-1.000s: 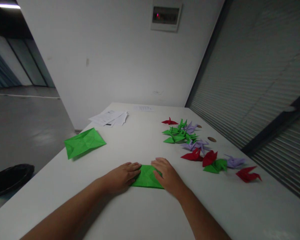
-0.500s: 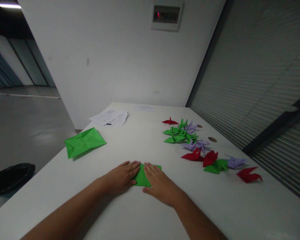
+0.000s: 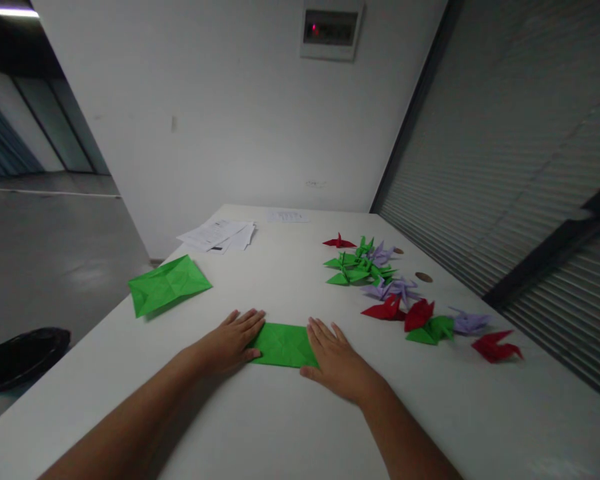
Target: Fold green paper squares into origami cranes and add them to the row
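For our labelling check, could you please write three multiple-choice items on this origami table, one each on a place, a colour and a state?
1. Where does the creased green sheet lie?
A. By the table's left edge
B. Among the folded cranes
C. Under the white papers

2. What colours are the folded cranes?
A. Blue and yellow
B. Red, green and lilac
C. All white

3. How are the hands set on the green folded paper?
A. Both flat, one at each end
B. Both lifted clear of it
C. One pinching it in the air

Answers:
1 A, it sits alone near the left edge of the table.
2 B, those three colours show at the right.
3 A, the left hand and right hand press palm down on its ends.
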`<control>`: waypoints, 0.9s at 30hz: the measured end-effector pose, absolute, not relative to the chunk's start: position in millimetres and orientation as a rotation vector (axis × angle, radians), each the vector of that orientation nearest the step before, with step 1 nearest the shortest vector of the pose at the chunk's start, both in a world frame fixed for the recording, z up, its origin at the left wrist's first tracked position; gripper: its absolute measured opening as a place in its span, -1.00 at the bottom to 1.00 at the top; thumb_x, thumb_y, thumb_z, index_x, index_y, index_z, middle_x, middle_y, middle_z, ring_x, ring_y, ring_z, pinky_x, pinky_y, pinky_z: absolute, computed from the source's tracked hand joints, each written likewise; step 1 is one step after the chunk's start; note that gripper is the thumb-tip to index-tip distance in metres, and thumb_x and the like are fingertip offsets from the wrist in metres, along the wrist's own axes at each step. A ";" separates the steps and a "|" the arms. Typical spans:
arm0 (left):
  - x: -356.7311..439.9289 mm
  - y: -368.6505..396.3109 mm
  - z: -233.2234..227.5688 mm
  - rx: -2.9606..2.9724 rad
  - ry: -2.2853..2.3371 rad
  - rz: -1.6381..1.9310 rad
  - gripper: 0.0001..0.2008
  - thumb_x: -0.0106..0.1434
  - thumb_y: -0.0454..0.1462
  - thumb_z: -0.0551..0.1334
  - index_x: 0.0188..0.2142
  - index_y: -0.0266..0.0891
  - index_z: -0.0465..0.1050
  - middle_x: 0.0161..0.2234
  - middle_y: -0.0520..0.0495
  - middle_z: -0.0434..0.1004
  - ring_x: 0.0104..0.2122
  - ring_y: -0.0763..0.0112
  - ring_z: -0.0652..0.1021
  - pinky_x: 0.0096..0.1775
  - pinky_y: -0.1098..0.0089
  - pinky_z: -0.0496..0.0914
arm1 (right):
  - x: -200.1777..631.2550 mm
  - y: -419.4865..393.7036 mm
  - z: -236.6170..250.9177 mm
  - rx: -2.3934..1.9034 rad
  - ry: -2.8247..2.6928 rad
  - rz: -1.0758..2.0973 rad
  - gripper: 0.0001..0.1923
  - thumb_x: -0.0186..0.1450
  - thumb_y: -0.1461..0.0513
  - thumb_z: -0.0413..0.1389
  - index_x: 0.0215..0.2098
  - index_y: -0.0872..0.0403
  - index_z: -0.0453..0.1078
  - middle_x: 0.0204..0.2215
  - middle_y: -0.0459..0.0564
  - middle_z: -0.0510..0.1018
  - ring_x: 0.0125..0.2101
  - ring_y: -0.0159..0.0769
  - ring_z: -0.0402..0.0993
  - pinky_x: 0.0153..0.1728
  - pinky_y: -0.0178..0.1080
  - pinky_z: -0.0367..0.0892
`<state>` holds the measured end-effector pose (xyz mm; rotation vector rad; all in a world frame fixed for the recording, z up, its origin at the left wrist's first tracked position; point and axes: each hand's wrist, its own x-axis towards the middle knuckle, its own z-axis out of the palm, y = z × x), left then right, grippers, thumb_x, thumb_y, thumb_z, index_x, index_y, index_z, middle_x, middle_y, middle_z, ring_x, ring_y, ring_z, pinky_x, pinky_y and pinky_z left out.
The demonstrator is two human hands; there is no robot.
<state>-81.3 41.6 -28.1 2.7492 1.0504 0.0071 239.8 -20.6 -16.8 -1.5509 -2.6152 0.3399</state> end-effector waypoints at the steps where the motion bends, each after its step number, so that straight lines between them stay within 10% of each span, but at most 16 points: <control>1: -83.8 43.3 -30.3 2.749 1.058 0.005 -0.24 0.47 0.12 -0.02 0.50 -0.13 -0.18 0.48 -0.31 -0.12 0.46 -0.04 -0.01 0.37 -0.16 -0.08 | 242.5 -20.6 -17.7 -1.555 -2.612 0.337 -0.04 0.38 -0.20 0.05 0.49 0.22 -0.04 0.46 0.35 -0.04 0.46 0.11 -0.14 0.42 0.19 -0.25; 22: -91.1 47.9 -23.3 2.645 1.107 0.066 -0.23 0.46 0.12 0.00 0.48 -0.26 -0.07 0.48 -0.34 -0.10 0.46 -0.04 -0.02 0.38 -0.14 -0.05 | 249.1 -18.3 -8.1 -1.727 -2.531 0.437 0.20 0.20 -0.26 0.21 0.47 0.36 -0.05 0.46 0.46 -0.13 0.46 0.23 -0.20 0.41 0.22 -0.18; 27: -74.9 31.0 -5.6 2.600 0.962 0.280 -0.01 0.25 0.15 0.30 0.48 -0.18 -0.07 0.45 -0.34 0.04 0.42 -0.09 0.13 0.37 -0.06 0.07 | 244.4 -17.1 -4.8 -1.715 -2.469 0.469 0.11 0.24 -0.12 0.26 0.48 0.34 -0.06 0.46 0.40 -0.08 0.46 0.14 -0.16 0.43 0.13 -0.16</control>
